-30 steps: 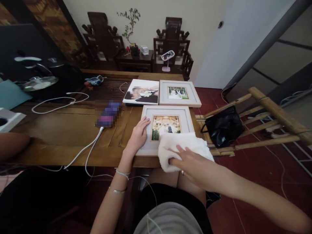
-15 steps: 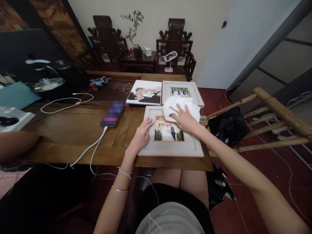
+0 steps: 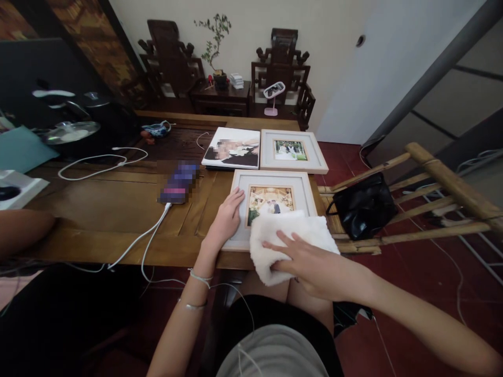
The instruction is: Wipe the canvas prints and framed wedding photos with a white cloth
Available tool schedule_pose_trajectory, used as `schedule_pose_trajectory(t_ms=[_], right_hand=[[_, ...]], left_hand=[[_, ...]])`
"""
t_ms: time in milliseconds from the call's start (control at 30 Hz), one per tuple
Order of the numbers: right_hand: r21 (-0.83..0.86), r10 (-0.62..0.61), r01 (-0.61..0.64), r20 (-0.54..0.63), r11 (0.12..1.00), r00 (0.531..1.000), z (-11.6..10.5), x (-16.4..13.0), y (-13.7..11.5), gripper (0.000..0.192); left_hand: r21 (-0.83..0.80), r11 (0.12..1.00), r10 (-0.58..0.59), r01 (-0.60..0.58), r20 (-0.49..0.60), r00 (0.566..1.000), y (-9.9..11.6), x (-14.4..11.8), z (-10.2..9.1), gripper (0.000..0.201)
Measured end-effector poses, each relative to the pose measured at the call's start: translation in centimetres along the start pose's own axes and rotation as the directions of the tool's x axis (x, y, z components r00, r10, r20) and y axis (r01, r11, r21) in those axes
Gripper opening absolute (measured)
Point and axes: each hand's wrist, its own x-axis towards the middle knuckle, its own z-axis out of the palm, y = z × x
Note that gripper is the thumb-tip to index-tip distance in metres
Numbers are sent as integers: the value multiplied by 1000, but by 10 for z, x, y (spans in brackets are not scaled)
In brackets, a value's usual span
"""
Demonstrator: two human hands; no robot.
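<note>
1. Fingers [image 3: 236,196] of the left hand [image 3: 225,222] lie flat and nearly together on the left border of the front frame [image 3: 271,198]. If that light-looking contact eases, a sideways push might swing the frame out of line.
2. This frame lies flat near the close edge of the desk [image 3: 106,207], its right side near the desk's end. A strong pull toward the body could drag it over the edge, since only one hand steadies it.
3. Just behind lies the rear frame [image 3: 294,152]; an overlong push away could knock the two together and mark the wood.
4. White cloth [image 3: 312,230] covers the front frame's near right corner and droops past the desk edge. A loose fold might catch that corner and tug it.
5. Over the cloth, the right hand [image 3: 308,259] has its fingers spread; whether the thumb grips the fold cannot be told. Uneven pressure could leave streaks, or let the cloth bunch up.
6. Farther right, a black bag [image 3: 365,207] sits on the bamboo chair [image 3: 422,157]; a wide elbow swing might hit either.
</note>
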Motion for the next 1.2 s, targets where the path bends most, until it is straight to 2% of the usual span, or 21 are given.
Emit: schedule_pose_trajectory(t_ms=[100,200,333,433,533,700,833,900,1000,1100,1200], right_hand=[[-49,-2,-2,-76,999,997,11,12,14,63],[-151,78,-109,-199,982,977,17,38,53,60],[-269,176,-275,-339,923,924,1,73,112,59],[-309,191,-313,-366,898,911,-11,91,135,55],[-313,197,-293,-304,903,932,-9,93,126,58],[-171,196,-209,-92,963,976,-3,58,63,67],[53,28,-33,88,998,996,-13,31,18,67],[82,-43,36,80,996,996,-14,32,6,64],[-2,-47,47,-4,999,999,-5,50,2,62],[-92,5,-11,-65,996,998,6,77,12,55],[-153,101,-120,-122,981,987,6,103,34,51]], left_hand=[[-7,1000,18,-18,9,1000,-3,-1,1,39],[-15,999,36,-36,12,999,-4,-1,0,38],[-18,998,52,-52,24,998,-2,0,-3,37],[-17,999,33,-33,34,999,1,0,-4,38],[-20,1000,6,-6,27,1000,4,0,-4,38],[-29,1000,-10,10,17,1000,1,0,-2,40],[-37,999,-34,35,17,999,3,1,-1,39],[-51,995,-86,87,21,996,8,2,-3,38],[-115,979,-166,168,25,986,17,2,-9,43],[-188,970,-150,156,46,988,23,0,-16,51],[-205,971,-113,125,69,991,23,-1,-18,55]])
